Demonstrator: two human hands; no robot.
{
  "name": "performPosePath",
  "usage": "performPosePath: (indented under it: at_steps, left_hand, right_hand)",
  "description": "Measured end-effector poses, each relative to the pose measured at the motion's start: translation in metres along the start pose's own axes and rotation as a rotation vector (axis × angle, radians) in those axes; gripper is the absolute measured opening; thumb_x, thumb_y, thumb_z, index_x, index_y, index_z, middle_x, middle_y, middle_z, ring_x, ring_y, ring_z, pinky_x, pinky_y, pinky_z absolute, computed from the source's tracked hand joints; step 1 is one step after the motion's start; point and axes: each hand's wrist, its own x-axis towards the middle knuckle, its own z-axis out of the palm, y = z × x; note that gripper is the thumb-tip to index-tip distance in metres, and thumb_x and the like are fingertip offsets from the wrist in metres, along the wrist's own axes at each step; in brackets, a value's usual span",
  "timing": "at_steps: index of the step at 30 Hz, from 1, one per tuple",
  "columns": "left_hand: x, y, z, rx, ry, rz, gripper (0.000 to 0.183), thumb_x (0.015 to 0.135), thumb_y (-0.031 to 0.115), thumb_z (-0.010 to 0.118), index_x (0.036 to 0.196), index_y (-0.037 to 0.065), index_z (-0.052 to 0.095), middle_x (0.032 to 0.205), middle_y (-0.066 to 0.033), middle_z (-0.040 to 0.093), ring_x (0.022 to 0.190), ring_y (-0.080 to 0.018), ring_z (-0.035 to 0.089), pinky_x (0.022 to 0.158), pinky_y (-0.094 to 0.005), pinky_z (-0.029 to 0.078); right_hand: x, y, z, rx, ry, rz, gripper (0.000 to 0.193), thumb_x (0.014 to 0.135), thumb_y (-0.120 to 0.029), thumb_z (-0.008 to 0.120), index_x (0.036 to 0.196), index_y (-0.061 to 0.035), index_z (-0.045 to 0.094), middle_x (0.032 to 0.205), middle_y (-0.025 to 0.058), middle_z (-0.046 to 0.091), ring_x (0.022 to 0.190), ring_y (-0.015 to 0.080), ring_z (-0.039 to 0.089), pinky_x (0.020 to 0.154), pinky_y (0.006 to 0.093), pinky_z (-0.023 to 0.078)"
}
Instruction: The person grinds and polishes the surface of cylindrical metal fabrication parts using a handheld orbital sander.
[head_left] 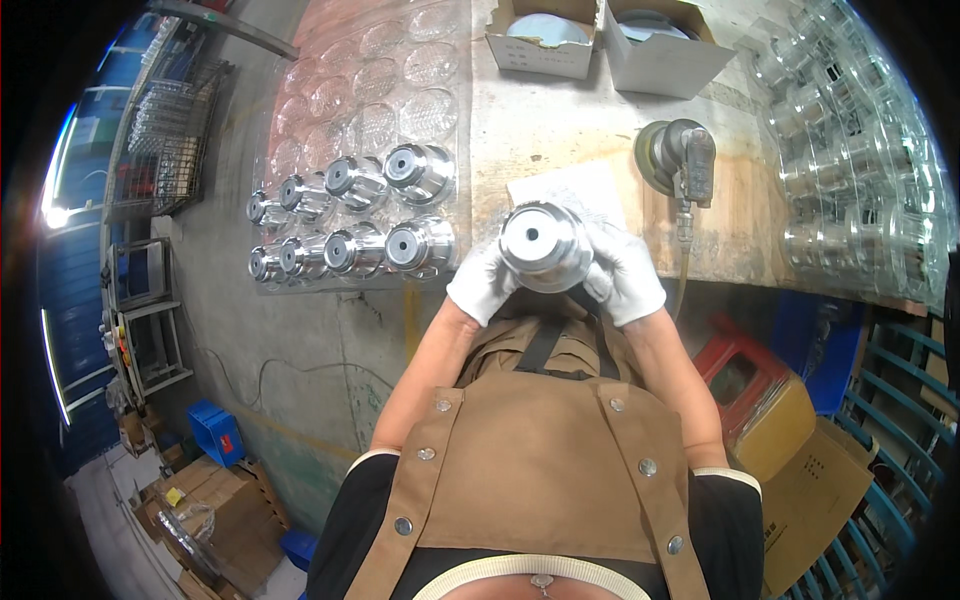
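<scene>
Between my two white-gloved hands is a shiny round metal part [545,250] with a stepped rim and a small dark centre hole. My left hand [484,278] grips its left side, and my right hand [625,268] wraps its right side; some fingers are hidden behind it. Just beyond the part, a white sheet [570,188] lies on the worktable [510,120]. To the left, several similar metal parts [420,245] sit in two rows in a clear plastic tray [385,75] with round pockets.
An air sander [680,160] with a hose rests right of the sheet. Two open cartons [545,45] with round discs stand at the back. Stacked clear trays [850,150] fill the right side. A red and yellow stool [755,390] stands below the table's edge.
</scene>
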Motion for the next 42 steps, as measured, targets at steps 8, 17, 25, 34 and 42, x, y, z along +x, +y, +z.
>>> performPosePath:
  at_steps: [8,17,25,34,42]
  left_hand:
    - [-0.012,0.033,0.054,0.8,-0.099,0.587,0.088,0.068,0.025,0.085,0.136,-0.004,0.038,0.118,-0.0112,0.059,0.108,-0.0168,0.058,0.095,-0.0292,0.047]
    - [0.051,0.154,0.043,0.648,-0.16,0.58,0.074,0.063,0.021,0.087,0.123,-0.001,0.049,0.109,-0.0107,0.064,0.096,-0.0181,0.063,0.086,-0.0283,0.052]
    - [0.092,0.21,0.009,1.656,0.613,0.626,0.073,0.062,0.052,0.072,0.12,0.011,0.058,0.109,-0.0144,0.067,0.101,-0.0304,0.064,0.087,-0.0372,0.049]
    - [0.094,0.206,0.012,1.864,0.599,0.517,0.066,0.063,0.036,0.072,0.123,0.014,0.055,0.11,-0.0151,0.065,0.103,-0.0334,0.061,0.09,-0.0405,0.048]
    - [0.081,0.18,0.042,1.938,0.65,0.848,0.071,0.074,0.029,0.072,0.136,0.011,0.043,0.131,-0.0163,0.046,0.116,-0.0352,0.049,0.094,-0.0437,0.044]
  right_hand:
    - [0.012,0.002,-0.018,0.256,0.062,0.18,0.026,0.094,-0.019,0.054,0.112,-0.0009,0.057,0.081,0.0047,0.063,0.047,0.0061,0.046,0.04,0.0191,0.039]
    - [0.008,-0.019,-0.009,-0.087,0.097,-0.04,0.043,0.097,-0.028,0.05,0.122,0.0069,0.05,0.098,0.0182,0.064,0.059,0.0153,0.058,0.052,0.0232,0.049]
    - [-0.033,-0.096,-0.003,-0.476,0.155,-0.339,0.025,0.093,-0.017,0.057,0.108,0.0031,0.06,0.087,0.0125,0.068,0.06,0.0109,0.061,0.055,0.0207,0.048]
    - [-0.099,-0.253,0.018,-1.499,0.402,-1.331,0.014,0.086,-0.008,0.066,0.098,-0.0014,0.067,0.082,0.0105,0.07,0.066,0.0144,0.066,0.06,0.0228,0.052]
    - [-0.015,-0.424,0.026,-2.065,0.962,-1.003,0.028,0.084,-0.036,0.059,0.101,-0.0165,0.068,0.099,0.0114,0.069,0.093,0.0325,0.065,0.083,0.0404,0.05]
